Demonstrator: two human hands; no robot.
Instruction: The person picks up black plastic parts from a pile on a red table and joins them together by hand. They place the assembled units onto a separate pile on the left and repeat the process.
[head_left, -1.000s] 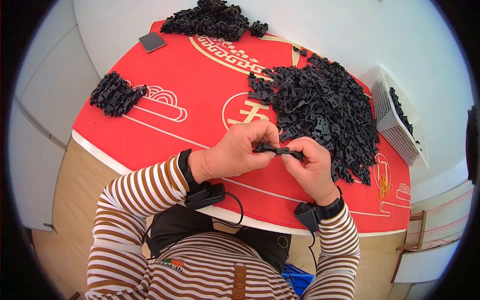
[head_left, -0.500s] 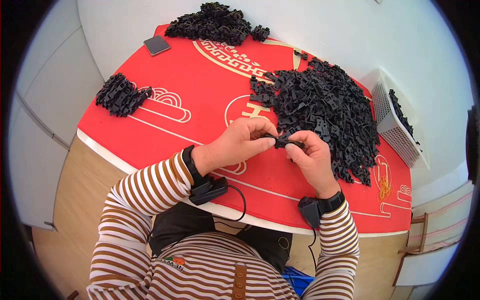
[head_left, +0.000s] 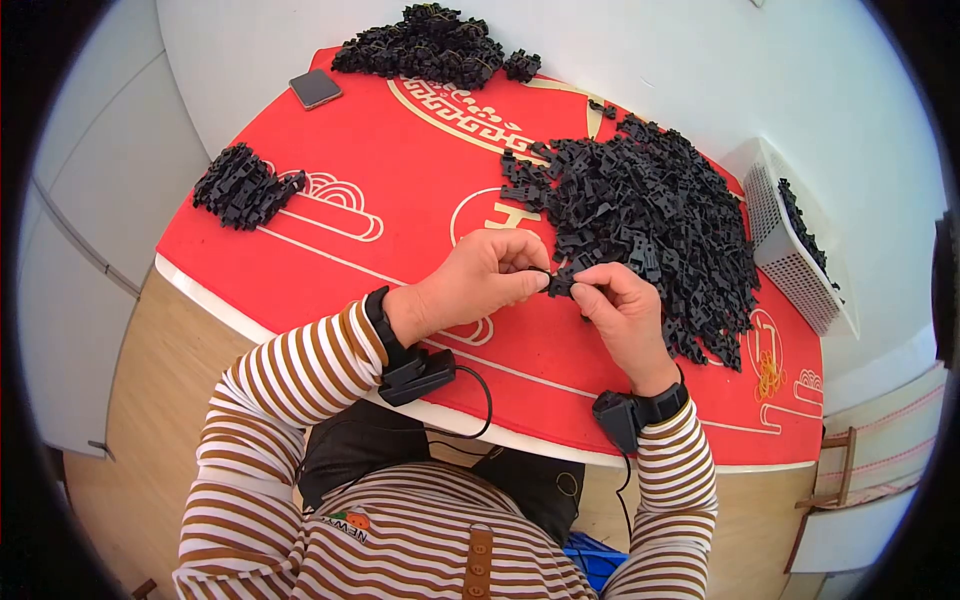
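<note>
Because black parts point(head_left: 562, 283) look small, left hand point(head_left: 475, 282) and right hand point(head_left: 628, 318) both pinch them thumb-to-finger above red tabletop point(head_left: 360, 140); loose heap point(head_left: 655, 220) lies just beyond right hand, presumably for short reach.

A head-worn camera looks forward and down over a red table point(head_left: 330, 140).
Set close above the near edge, the view takes in both striped sleeves point(head_left: 300, 375) and reaches past the far edge to the wall point(head_left: 660, 60).
</note>
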